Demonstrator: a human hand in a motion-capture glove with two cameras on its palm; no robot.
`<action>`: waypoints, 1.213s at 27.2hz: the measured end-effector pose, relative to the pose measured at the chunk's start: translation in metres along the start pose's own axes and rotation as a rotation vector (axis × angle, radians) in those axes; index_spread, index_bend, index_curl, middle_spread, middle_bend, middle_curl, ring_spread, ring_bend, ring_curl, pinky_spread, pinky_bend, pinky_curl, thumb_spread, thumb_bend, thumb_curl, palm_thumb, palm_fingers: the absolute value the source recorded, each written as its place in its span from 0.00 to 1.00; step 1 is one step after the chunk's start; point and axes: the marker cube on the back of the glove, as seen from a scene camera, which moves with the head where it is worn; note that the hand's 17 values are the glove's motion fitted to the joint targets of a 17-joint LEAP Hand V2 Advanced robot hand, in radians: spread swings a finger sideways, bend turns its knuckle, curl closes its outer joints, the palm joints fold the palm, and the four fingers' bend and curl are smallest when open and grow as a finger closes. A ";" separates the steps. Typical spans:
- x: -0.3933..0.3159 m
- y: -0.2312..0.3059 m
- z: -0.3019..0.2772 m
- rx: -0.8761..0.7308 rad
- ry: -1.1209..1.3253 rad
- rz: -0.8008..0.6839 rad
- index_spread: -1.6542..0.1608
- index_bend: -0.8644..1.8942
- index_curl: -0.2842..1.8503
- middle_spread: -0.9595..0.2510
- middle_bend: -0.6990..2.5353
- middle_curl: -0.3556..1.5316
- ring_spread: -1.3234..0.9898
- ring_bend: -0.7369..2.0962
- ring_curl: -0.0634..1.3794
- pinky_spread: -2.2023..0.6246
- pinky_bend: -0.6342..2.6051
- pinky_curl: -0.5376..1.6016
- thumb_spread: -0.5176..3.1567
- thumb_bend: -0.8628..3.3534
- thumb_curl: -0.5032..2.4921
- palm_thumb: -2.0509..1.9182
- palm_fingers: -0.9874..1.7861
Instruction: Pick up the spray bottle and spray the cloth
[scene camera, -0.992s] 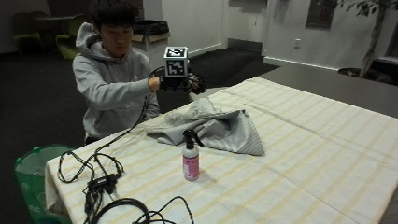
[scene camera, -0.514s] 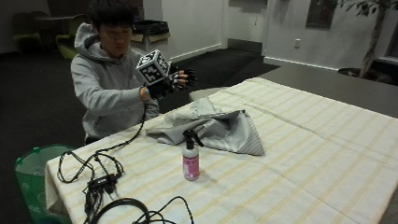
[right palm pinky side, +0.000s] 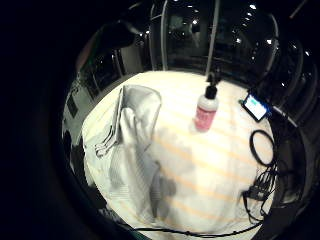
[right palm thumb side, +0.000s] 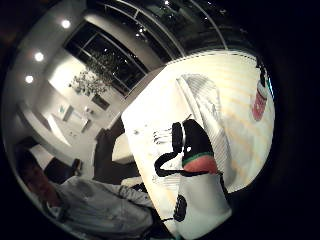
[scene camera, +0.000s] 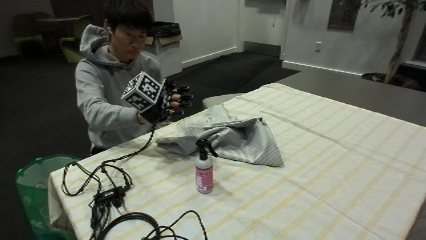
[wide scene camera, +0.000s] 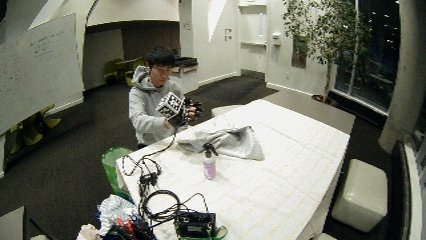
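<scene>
Since a second ago, my right hand (scene camera: 172, 100) has turned at chest height, its palm now facing out over the counter (scene camera: 346, 150), while the spray bottle and the cloth have stayed where they were. My fingers look loosely spread and hold nothing; the hand hangs in the air, well apart from everything on the counter.

Taking the spray bottle (scene camera: 204, 172) as my landmark: it stands upright on the striped counter, black trigger head on top, pink body below, untouched. On the near side of it, toward the counter's corner, lie loops of black cable (scene camera: 100, 190). Just beyond the bottle, close but not touching it as far as I can tell, lies the grey cloth (scene camera: 229, 137), crumpled in a heap with one flap spread flat. My hand is beyond the cloth again, above the counter's far edge by my chest.

So I judge nothing of the task is done yet: the bottle is not picked up, the cloth not sprayed. Reaching over the cloth, gripping the bottle and spraying all remain.
</scene>
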 end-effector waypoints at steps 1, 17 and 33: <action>0.008 0.000 -0.001 0.008 -0.011 0.023 0.71 0.34 0.21 0.76 0.29 0.37 0.57 0.41 0.25 0.86 0.33 0.42 0.41 0.21 0.31 0.71 0.47; 0.105 -0.021 0.030 0.078 -0.264 0.387 0.72 0.34 0.19 0.78 0.30 0.38 0.58 0.41 0.26 0.86 0.36 0.43 0.41 0.20 0.31 0.71 0.41; 0.163 -0.056 0.089 0.129 -0.431 0.618 0.72 0.35 0.19 0.79 0.30 0.38 0.58 0.42 0.25 0.86 0.38 0.43 0.41 0.20 0.31 0.71 0.39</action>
